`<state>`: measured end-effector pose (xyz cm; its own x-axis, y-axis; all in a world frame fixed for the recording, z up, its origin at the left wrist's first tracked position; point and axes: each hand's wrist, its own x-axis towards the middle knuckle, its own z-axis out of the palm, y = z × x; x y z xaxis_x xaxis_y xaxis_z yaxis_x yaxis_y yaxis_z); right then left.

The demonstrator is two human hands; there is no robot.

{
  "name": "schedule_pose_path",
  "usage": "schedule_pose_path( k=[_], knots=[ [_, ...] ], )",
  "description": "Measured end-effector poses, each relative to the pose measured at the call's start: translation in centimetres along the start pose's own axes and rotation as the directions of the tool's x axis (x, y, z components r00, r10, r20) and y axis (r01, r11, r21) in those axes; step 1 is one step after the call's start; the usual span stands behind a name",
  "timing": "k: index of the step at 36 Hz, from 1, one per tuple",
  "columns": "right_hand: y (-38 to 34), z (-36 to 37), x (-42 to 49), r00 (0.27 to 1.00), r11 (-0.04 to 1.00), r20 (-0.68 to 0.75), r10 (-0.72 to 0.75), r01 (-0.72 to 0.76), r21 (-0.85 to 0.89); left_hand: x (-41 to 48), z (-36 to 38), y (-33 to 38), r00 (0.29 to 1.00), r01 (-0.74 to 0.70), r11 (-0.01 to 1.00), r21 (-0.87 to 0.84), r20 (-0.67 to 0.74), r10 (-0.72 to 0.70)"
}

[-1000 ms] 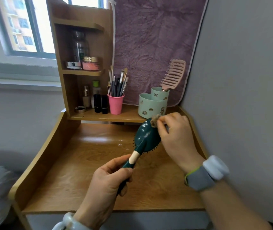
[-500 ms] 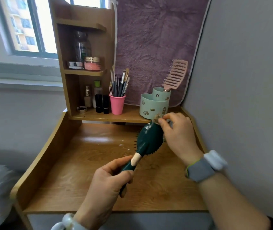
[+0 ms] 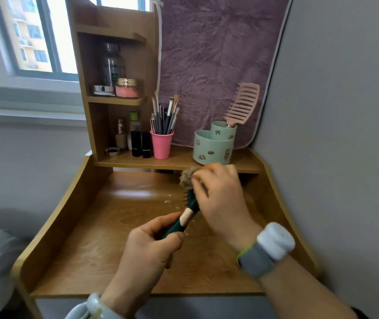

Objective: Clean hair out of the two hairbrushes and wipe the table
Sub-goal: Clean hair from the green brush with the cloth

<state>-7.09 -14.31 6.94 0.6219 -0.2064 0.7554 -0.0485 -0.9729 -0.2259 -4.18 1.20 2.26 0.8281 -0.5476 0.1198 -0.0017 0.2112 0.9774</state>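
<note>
Fingers of the left hand (image 3: 147,247) are wrapped round the handle of a dark green plastic hairbrush (image 3: 189,209) with a cream band. The brush is held in the air above the middle of the light brown wooden table (image 3: 92,238), its head pointing away from the person. The right hand (image 3: 218,199), blurred and wearing a grey wristband with a white module (image 3: 266,249), is curled over the brush head. Its fingertips pinch a fuzzy tan clump of hair (image 3: 186,178) at the top of the bristles. White specks (image 3: 170,201) lie on the table's surface just left of the brush. On the table's raised back shelf, toward its right end, a pink vented plastic hairbrush (image 3: 243,104) stands upright in a mint green two-tier holder (image 3: 213,146). At that shelf's middle is a pink plastic cup (image 3: 162,145) full of makeup brushes. A purple fleecy towel (image 3: 207,54) hangs behind the table's back edge.
</note>
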Motion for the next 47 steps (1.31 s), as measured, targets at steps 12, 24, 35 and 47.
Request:
schedule_pose_path(
  k=[12, 24, 35, 47],
  knots=[
    [1.5, -1.3, 1.0, 0.997, 0.996, 0.046, 0.064, -0.067, 0.056, 0.2, 0.4, -0.2, 1.0, -0.007, 0.999, 0.047, 0.022, 0.006],
    [1.2, -0.8, 0.6, 0.999, 0.999, 0.024, 0.044, -0.043, -0.011, 0.0, 0.0, -0.7, 1.0, -0.004, 0.999, 0.042, 0.012, 0.003],
    [5.4, -1.4, 1.9, 0.871, 0.823, 0.025, 0.491, -0.473, 0.315, 0.0, 0.4, -1.0, 0.996, 0.077, 0.989, -0.124, 0.052, -0.071],
    [1.0, -0.8, 0.3, 0.998, 0.99, 0.053, 0.04, -0.046, 0.13, 0.7, 0.2, -0.1, 0.998, 0.035, 0.99, -0.138, -0.044, -0.041]
  ],
)
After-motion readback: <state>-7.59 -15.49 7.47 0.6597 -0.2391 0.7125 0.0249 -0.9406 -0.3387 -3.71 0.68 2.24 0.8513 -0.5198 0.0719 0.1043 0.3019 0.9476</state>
